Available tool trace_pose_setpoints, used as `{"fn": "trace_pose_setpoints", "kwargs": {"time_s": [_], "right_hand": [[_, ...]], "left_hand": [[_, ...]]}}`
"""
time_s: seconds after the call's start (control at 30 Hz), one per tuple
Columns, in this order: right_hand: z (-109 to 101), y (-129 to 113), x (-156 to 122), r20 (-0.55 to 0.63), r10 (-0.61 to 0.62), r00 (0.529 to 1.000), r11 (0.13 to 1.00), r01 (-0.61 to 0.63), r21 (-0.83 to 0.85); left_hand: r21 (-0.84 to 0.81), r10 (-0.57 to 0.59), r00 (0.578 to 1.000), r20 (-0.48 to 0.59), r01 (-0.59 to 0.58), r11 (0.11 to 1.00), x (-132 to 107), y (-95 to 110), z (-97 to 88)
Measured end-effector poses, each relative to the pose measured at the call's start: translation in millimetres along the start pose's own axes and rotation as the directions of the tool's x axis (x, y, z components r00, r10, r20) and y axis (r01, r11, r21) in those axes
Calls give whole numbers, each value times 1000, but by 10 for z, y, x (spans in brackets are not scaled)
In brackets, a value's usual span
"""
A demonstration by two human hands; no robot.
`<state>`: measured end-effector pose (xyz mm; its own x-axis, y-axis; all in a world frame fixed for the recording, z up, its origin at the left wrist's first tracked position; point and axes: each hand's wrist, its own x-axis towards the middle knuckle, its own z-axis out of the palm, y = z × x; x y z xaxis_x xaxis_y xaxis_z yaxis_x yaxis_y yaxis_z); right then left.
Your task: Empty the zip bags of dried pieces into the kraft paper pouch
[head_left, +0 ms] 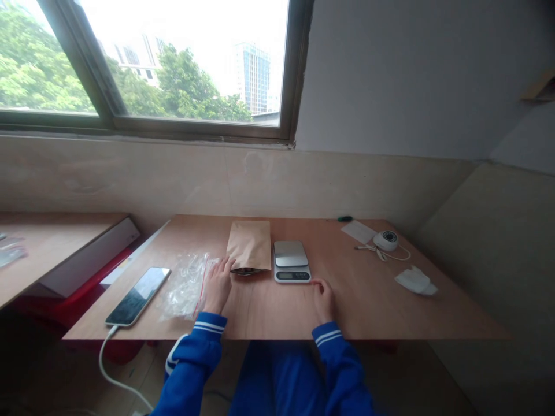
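Observation:
My left hand (218, 283) lies flat on the wooden table (368, 300), fingers stretched out, its tips next to the open end of a brown paper pouch (250, 245). Its left edge touches a pile of clear plastic zip bags (185, 285). My right hand (323, 299) rests on the table with fingers curled under, just in front of a small digital kitchen scale (291, 261). Nothing shows in either hand. Both sleeves are blue with white stripes.
A phone (139, 295) on a white cable lies at the table's left front. At the back right sit a round white device (385, 240) with a cord, a white sheet (358, 231), a green pen (345, 219) and a crumpled white cloth (415, 281). A second table (47, 248) stands left.

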<state>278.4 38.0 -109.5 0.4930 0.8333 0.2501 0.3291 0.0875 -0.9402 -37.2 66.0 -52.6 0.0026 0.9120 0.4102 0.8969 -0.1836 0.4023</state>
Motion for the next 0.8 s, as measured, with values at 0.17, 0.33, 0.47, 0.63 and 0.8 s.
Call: {"fn": "trace_pose_setpoints", "kwargs": {"time_s": [0.17,0.33,0.47,0.63,0.8], "right_hand": [[17,35,-6,-4,-7,1000,1000,7,-27],[76,58,9,-79,-39,996,991,28,-128],[204,-5,67,-113,-120,986,947,79,-311],[279,-55,120,-164,-124,979,935,60,-349],[243,20,124,-140,-143,980,942,91,-322]], "left_hand": [[-229,55,995,89,-33,973,-261,471,147],[-410,4,963,271,112,905,-466,551,447],[-519,9,958,286,146,842,-487,486,469],[-578,44,947,317,157,801,-511,474,383],[-568,50,954,297,134,812,-528,503,353]]}}
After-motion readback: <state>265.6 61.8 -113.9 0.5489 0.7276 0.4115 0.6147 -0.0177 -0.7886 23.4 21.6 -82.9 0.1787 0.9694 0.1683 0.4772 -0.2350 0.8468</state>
